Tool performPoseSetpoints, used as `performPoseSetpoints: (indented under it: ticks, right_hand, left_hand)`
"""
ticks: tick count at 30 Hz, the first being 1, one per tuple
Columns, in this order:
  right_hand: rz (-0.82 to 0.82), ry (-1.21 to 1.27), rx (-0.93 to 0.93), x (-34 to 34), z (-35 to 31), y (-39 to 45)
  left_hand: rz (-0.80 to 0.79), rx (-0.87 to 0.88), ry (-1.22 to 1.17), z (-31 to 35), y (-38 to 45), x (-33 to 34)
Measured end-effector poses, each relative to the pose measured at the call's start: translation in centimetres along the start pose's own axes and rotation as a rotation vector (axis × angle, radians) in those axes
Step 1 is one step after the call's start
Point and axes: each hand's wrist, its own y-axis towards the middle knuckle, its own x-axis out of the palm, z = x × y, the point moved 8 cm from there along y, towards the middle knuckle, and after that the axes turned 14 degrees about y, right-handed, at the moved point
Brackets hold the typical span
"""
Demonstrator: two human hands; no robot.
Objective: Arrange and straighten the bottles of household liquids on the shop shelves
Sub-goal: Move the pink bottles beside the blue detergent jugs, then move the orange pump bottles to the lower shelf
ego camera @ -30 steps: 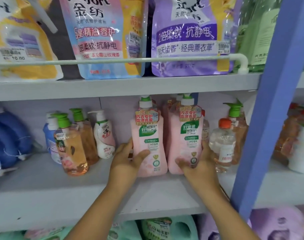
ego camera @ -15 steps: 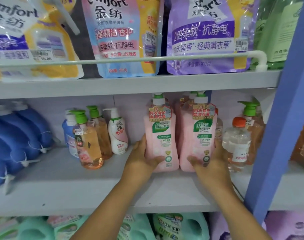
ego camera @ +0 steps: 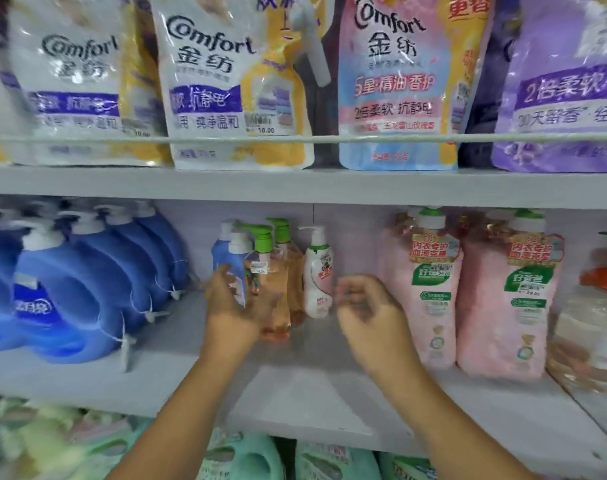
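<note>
Left hand, fingers spread, reaches the slim amber plastic pump bottle; right hand hovers at three o'clock, fingers loosely curled. Light, smooth, tippy: grip the body.

Two bare forearms entered the head view from the bottom edge, each ending in a bare hand. The left hand and the right hand carried no gloves, rings or bands on any part that showed. Neither wrist bore a watch or strap. No sleeve, cuff or other garment reached the visible length of either forearm, which ran uncovered to the bottom edge of the frame. The fingers of the right hand were blurred, so nails and fine surface detail could not be read. The left hand's fingertips were similarly soft in outline. No other part of the person appeared.
</note>
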Motion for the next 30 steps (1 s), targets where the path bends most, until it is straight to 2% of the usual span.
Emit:
performPoseSetpoints:
  ticks: [2, 4, 6, 9, 13, 16, 21, 26, 30]
  right_hand:
    - [0.009, -0.028, 0.066, 3.9, 0.8, 3.5]
    - [-0.02, -0.08, 0.045, 7.2, 0.7, 6.4]
    - [-0.084, -0.134, 0.023, 9.8, 0.4, 8.2]
    - [-0.058, -0.32, -0.038, 11.2, -0.1, 9.6]
    - [-0.077, -0.449, 0.095, 12.6, 1.1, 10.5]
    - [-0.073, -0.617, 0.064, 13.2, 0.5, 9.8]
    - [-0.071, -0.582, 0.056, 10.6, -1.4, 5.5]
    - [0.041, -0.18, 0.094, 5.4, -2.2, -1.2]
    - [0.045, -0.045, 0.25, 3.0, 0.5, -3.7]
  left_hand:
    - [-0.088, 0.023, 0.031, 0.3, 0.8, 1.3]
    - [-0.156, 0.037, 0.065, 0.2, 1.5, 2.2]
    - [-0.215, 0.018, 0.001, -0.4, 1.8, 2.3]
    - [-0.236, -0.03, -0.09, -1.6, 1.9, 0.5]
    - [-0.225, 0.032, -0.051, -3.7, 1.9, -3.2]
    - [-0.276, 0.038, -0.009, -4.6, 1.7, -4.8]
    - [-0.378, 0.031, -0.061, -5.1, 0.8, -6.2]
    - [-0.524, 0.021, -0.115, -4.0, -2.0, -4.9]
    - [-0.69, 0.013, -0.203, -3.0, -4.5, -2.8]
